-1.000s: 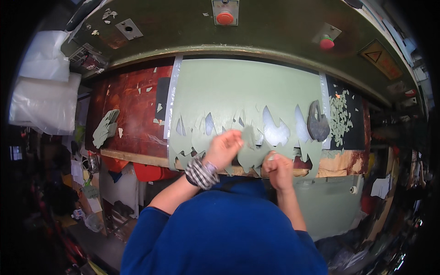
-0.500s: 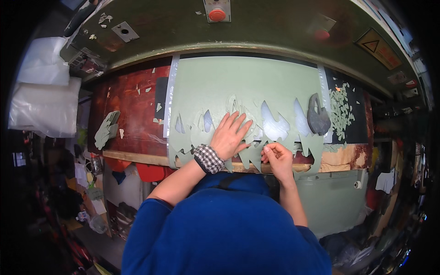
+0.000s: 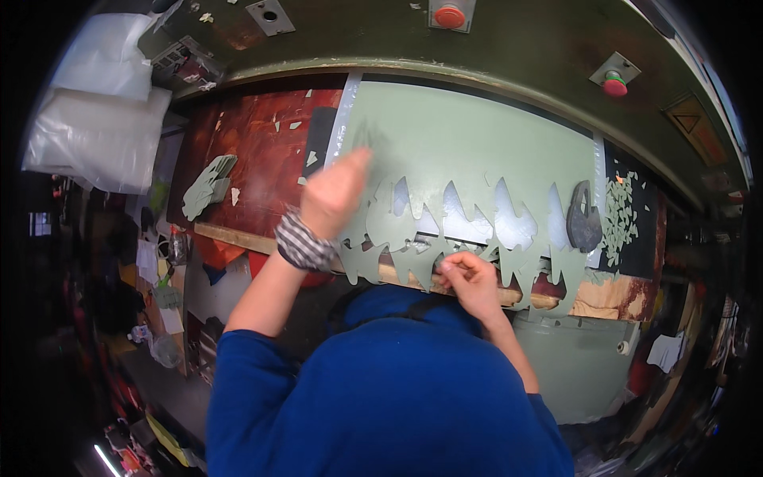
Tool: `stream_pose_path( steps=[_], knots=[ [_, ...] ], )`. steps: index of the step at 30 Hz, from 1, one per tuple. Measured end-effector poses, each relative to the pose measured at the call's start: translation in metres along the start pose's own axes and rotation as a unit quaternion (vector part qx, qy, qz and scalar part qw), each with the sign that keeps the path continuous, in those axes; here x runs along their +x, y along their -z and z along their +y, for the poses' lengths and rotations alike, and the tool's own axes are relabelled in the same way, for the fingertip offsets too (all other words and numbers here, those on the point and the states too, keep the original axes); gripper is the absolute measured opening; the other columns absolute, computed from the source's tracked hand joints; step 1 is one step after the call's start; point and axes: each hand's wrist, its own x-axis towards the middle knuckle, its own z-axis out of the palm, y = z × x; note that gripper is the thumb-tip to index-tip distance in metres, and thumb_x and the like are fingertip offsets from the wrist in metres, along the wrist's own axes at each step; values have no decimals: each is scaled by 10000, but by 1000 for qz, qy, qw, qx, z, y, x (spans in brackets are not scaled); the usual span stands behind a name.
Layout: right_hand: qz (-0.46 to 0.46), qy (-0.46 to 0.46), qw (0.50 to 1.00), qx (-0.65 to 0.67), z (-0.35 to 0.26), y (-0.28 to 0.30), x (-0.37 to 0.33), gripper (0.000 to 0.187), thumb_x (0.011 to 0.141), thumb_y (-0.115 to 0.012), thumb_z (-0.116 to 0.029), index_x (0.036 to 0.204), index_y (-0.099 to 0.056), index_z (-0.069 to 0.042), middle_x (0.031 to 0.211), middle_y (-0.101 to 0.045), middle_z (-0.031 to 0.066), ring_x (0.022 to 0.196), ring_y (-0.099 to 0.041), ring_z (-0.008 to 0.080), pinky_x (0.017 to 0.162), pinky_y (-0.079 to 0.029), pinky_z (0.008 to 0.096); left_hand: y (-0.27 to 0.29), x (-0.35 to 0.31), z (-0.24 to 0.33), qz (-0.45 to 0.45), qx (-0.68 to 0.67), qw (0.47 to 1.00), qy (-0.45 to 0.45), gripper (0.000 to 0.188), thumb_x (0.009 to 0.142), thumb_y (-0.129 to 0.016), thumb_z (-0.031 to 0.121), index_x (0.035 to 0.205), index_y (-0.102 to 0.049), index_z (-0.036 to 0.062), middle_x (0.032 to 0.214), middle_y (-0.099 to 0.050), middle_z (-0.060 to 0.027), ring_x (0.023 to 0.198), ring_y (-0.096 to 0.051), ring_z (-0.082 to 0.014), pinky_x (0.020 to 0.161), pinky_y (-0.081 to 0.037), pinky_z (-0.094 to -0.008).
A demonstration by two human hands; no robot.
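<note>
A pale green sheet (image 3: 477,127) lies on the work table, its near part cut through with a row of jagged, pointed openings. Over the sheet's left edge is my left hand (image 3: 338,187), raised and smeared by motion, so its fingers cannot be made out. My right hand (image 3: 470,282) is at the sheet's ragged near edge with thumb and fingertips pinched together; whatever is between them is too small to name. A dark grey shaped block with a looped opening (image 3: 584,226) rests on the sheet's right end.
A stack of cut green pieces (image 3: 208,189) sits on the red-brown board (image 3: 254,151) at left. Many small green scraps (image 3: 620,215) lie at right. Behind the table runs a green machine beam (image 3: 524,52) with red buttons (image 3: 450,16). Clear plastic bags (image 3: 95,135) hang far left.
My left hand has lifted off the sheet and moved left. The loose cut pieces near it are no longer over the openings. The view has shifted, and my right hand stays pinched near the edge.
</note>
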Motion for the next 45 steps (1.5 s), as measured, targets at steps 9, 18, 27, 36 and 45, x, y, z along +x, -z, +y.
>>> stream_pose_path(
  steps=[9,18,27,36,45],
  knots=[
    [-46,-16,998,-40,-16,-23,27,85,912,-626,-78,933,-619,5,768,-636,3,696,-592,46,624,-473,190,-15,-40,21,-99,-143,983,60,481,687,-644,-10,1163,-592,23,1031,-649,-161,890,-630,-308,775,-541,-355],
    [-121,-37,991,-46,-11,-43,31,90,920,-610,-63,983,-631,-2,820,-647,9,727,-607,64,652,-484,203,23,-71,-4,-204,-44,978,-25,554,657,-692,55,1199,-576,38,1247,-562,-159,1133,-562,-328,977,-460,-444],
    [395,191,779,-449,-38,129,27,256,866,-670,-185,1053,-639,-12,995,-635,128,960,-587,229,854,-458,357,40,-97,-124,-42,71,978,190,443,795,-575,-26,1236,-554,16,1293,-539,-181,1212,-505,-352,1053,-382,-442],
    [338,190,678,-625,-2,234,15,743,741,-771,-146,1384,-416,-37,1394,-372,237,1302,-335,386,1081,-294,445,-31,-55,-65,-109,-38,978,175,482,843,-637,201,1280,-523,33,1367,-457,-205,1293,-419,-344,1075,-345,-468],
    [355,212,816,404,-30,235,-2,654,835,-663,-353,1335,-436,4,1268,-484,207,1166,-469,340,927,-460,456,-53,-45,-40,-168,-4,964,206,518,919,-534,262,1395,-412,96,1490,-328,-105,1404,-269,-255,1113,-216,-581]
  ],
)
